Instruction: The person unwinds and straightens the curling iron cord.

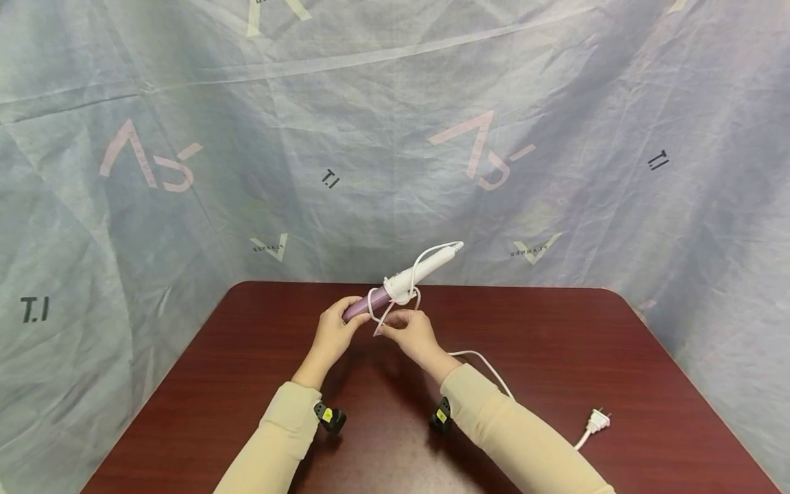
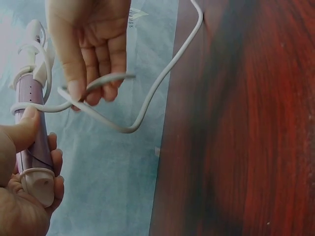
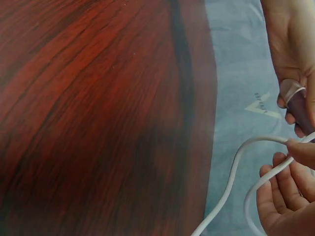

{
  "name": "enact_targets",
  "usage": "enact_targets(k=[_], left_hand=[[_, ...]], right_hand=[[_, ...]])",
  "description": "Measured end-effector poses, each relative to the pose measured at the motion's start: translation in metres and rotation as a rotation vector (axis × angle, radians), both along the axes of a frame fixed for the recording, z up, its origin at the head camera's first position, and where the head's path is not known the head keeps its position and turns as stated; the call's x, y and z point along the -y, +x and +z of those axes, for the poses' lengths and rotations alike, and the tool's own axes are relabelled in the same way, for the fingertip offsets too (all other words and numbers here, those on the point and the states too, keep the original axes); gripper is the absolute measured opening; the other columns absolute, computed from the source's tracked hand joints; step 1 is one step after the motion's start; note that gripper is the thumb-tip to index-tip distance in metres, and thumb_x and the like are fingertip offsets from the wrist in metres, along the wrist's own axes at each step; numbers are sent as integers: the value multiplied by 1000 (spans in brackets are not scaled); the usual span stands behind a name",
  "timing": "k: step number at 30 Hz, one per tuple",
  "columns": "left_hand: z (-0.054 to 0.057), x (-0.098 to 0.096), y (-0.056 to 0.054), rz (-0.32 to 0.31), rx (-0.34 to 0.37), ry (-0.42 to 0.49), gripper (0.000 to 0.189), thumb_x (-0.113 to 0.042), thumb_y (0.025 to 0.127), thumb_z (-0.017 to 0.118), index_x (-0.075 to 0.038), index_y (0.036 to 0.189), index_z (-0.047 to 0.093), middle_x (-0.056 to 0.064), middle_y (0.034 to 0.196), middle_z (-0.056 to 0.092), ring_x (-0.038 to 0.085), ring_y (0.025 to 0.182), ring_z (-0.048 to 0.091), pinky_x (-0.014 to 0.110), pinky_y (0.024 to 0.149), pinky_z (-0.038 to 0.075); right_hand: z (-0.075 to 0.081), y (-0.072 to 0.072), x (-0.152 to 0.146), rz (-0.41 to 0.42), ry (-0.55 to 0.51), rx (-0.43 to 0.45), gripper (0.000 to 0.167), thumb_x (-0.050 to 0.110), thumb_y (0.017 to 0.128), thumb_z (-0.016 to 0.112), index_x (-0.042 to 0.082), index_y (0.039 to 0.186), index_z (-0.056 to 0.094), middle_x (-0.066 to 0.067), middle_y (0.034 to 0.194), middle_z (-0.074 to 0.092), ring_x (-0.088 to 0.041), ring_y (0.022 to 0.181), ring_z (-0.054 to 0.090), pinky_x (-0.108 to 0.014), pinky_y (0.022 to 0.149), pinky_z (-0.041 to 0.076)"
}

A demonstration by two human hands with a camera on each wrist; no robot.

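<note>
A curling iron (image 1: 426, 269) with a white handle and a purple barrel is held up above the table, handle tilted up toward the right. My left hand (image 1: 331, 336) grips the barrel near its pale tip, the thumb lying along it in the left wrist view. White power cord (image 3: 233, 172) loops around the barrel and handle. Just right of the barrel, my right hand (image 1: 420, 337) pinches the cord between thumb and fingers. In the left wrist view a bend of cord hangs below those fingertips.
On the dark red wooden table (image 1: 574, 343), the rest of the cord runs under my right forearm to a two-pin plug (image 1: 597, 420) at the right. A grey printed cloth (image 1: 370, 137) hangs behind the table and along its sides.
</note>
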State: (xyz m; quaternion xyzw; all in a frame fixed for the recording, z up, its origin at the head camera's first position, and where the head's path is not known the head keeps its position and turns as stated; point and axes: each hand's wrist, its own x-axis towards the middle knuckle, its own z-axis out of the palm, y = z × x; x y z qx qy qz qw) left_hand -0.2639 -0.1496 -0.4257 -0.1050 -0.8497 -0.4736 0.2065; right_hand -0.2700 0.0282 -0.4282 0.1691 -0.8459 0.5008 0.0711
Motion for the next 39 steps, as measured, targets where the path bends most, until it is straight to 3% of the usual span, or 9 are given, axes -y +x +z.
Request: enact_targets(k=[5, 10, 17, 21, 26, 29, 34, 39], left_hand=[[1, 3, -2, 16, -4, -25, 35, -14, 81, 77, -2, 112, 66, 15, 108, 69, 27, 91, 60, 40, 81, 46], [2, 6, -2, 28, -4, -52, 35, -13, 80, 77, -2, 112, 66, 16, 109, 69, 28, 93, 61, 42, 83, 46], [-1, 8, 0, 45, 4, -90, 35, -13, 80, 77, -2, 112, 66, 16, 110, 69, 29, 93, 61, 43, 83, 47], [-4, 10, -1, 64, 3, -90, 34, -12, 80, 77, -3, 111, 67, 16, 109, 69, 28, 91, 60, 43, 82, 46], [-8, 10, -1, 50, 0, -117, 32, -9, 81, 76, -2, 111, 66, 17, 110, 68, 29, 96, 61, 45, 85, 47], [-9, 8, 0, 33, -1, -127, 34, -11, 81, 76, -3, 112, 66, 16, 111, 68, 29, 96, 62, 45, 85, 47], [-10, 6, 3, 25, 12, -125, 35, -16, 81, 77, -4, 113, 66, 15, 112, 68, 28, 93, 61, 44, 83, 47], [-10, 7, 5, 11, 24, -123, 36, -17, 82, 76, -6, 114, 66, 15, 113, 67, 29, 94, 60, 44, 84, 47]], right_hand=[[1, 8, -10, 31, 57, -44, 11, 7, 80, 76, 3, 91, 75, -6, 84, 75, -16, 77, 68, -30, 74, 54], [13, 22, -26, 91, 144, -97, 13, 11, 81, 76, 4, 92, 75, -2, 82, 74, -12, 78, 67, -37, 77, 54], [33, 43, -46, 230, 182, -144, 8, 11, 83, 74, 5, 88, 74, 0, 78, 72, -3, 66, 61, -22, 64, 51], [44, 52, -53, 247, 118, -139, 8, 11, 83, 75, 8, 90, 74, 0, 81, 72, -3, 69, 62, -23, 66, 52], [65, 55, -58, 275, -44, -39, 13, 12, 86, 72, 3, 96, 74, -10, 88, 74, -5, 73, 65, -24, 69, 53], [81, 51, -61, 241, -145, 24, 18, 14, 88, 71, -1, 97, 74, -11, 88, 74, -6, 76, 66, -23, 71, 53], [106, 39, -71, 142, -233, 109, 22, 20, 89, 69, -2, 90, 72, 4, 74, 67, -9, 76, 61, -24, 76, 47], [126, 27, -86, 181, -333, 203, 28, 14, 93, 63, -12, 102, 66, 6, 71, 64, -10, 74, 60, -25, 78, 48]])
